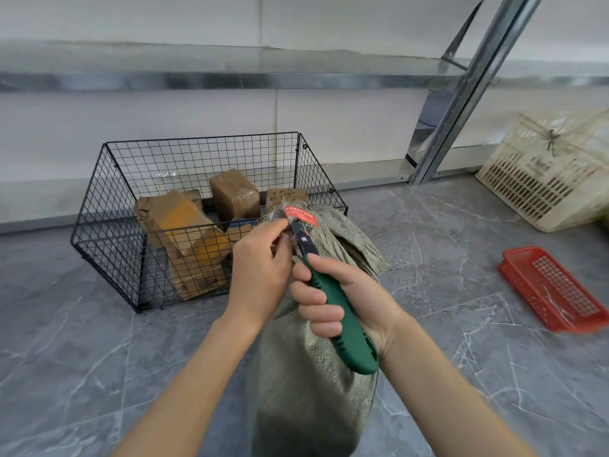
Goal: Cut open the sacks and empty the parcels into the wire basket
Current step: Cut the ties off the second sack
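Before us a sack (pixel 306 390) rests on the floor, our left hand (pixel 260 272) pinching its neck, our right hand (pixel 342 298) beside it holding a cutter (pixel 346 324). Behind, to the left, sits the wire basket (pixel 108 225) with parcels (pixel 234 192) inside. Well to the right lies a flat tray (pixel 527 285), a slatted crate (pixel 534 179) behind it

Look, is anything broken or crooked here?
Yes. The cream crate by the shelf post leans tilted instead of sitting flat. The parcels in the wire basket lie jumbled at angles, and the nearest one's brown wrapping looks crumpled.
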A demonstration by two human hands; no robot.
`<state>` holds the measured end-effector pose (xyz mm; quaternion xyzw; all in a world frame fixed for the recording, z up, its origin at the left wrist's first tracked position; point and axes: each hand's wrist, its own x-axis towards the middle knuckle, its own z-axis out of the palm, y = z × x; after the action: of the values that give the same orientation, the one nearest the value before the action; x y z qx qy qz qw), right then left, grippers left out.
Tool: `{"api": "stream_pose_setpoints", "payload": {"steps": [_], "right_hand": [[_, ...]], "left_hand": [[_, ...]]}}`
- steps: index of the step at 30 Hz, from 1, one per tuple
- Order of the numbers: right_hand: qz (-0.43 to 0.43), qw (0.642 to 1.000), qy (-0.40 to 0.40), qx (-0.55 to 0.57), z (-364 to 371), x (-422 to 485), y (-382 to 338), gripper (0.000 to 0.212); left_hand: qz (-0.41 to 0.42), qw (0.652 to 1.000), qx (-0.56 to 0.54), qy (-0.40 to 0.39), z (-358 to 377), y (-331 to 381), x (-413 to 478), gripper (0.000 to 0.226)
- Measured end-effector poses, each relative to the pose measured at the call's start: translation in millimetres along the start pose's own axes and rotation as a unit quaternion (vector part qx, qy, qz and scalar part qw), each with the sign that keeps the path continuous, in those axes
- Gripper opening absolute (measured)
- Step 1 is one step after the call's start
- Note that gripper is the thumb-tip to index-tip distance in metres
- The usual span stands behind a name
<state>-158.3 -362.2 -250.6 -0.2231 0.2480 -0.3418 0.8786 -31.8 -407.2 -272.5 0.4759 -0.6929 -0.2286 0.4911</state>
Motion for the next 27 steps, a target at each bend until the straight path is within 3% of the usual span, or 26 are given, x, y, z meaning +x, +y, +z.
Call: {"api": "stream_pose_setpoints", "payload": {"steps": [10,15,18,21,22,27], "right_hand": [[-0.043,0.965,0.142,-0.215,3,2,0,0.025],[-0.07,0.919,0.223,-0.318,4,8,5,0.025],[-0.108,0.864,0.284,-0.402,4,12,9,0.02],[-0.145,0.748,0.351,-0.544,-4,15,12,0.022],[-0.153,0.725,0.363,-0.566,-6,15,12,0.022],[-0.148,0.68,0.373,-0.614,-5,17,12,0.021]], "left_hand": [[0.002,0.999,0.038,0.02,2,-8,1,0.025],[0.023,0.995,0.092,0.012,2,-12,2,0.027],[0.022,0.992,0.126,-0.002,1,-15,4,0.015],[0.038,0.983,0.179,-0.015,-1,-15,5,0.013],[0.043,0.98,0.195,-0.019,-1,-15,5,0.013],[0.055,0.972,0.227,-0.036,2,-19,4,0.021]]}}
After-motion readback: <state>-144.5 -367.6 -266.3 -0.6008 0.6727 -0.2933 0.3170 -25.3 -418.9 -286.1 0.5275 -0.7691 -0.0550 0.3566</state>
